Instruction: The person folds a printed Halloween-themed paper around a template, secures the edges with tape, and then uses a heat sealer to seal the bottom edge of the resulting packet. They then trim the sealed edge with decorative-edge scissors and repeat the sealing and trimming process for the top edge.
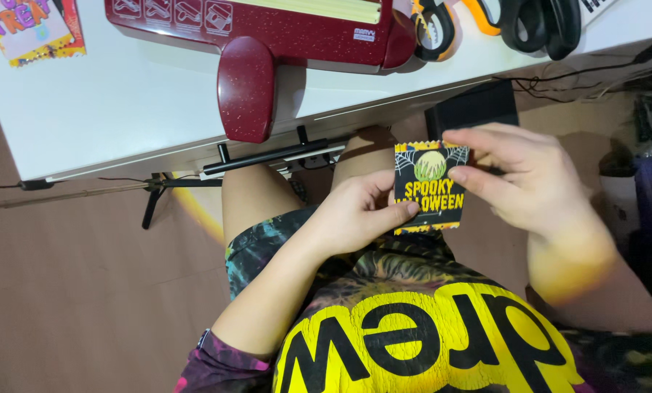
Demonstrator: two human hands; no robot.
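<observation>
**Over the lap, 2 hands on 1 small black packet**

Below the table edge, the work sits at lap height, and the scene runs down in size from there. Largest is the white table [107, 109], carrying a dark red glittery paper tool [267, 44] whose rounded handle overhangs the front edge. At the far right lie scissors with orange and black handles [500, 18]; at the far left, a bright printed card [31, 29]. A black box [471, 109] stands under the table.

Smallest is the black and yellow printed packet [429, 187], held upright between both hands, clear of the table. The left hand [355, 215] pinches its lower left edge, thumb across the front. The right hand [522, 175] closes thumb and fingers on its upper right corner.

As a judgement, the packet is being checked or adjusted in hand; any further handling calls for a steady 2-point grip so the thin sheet stays flat.
</observation>
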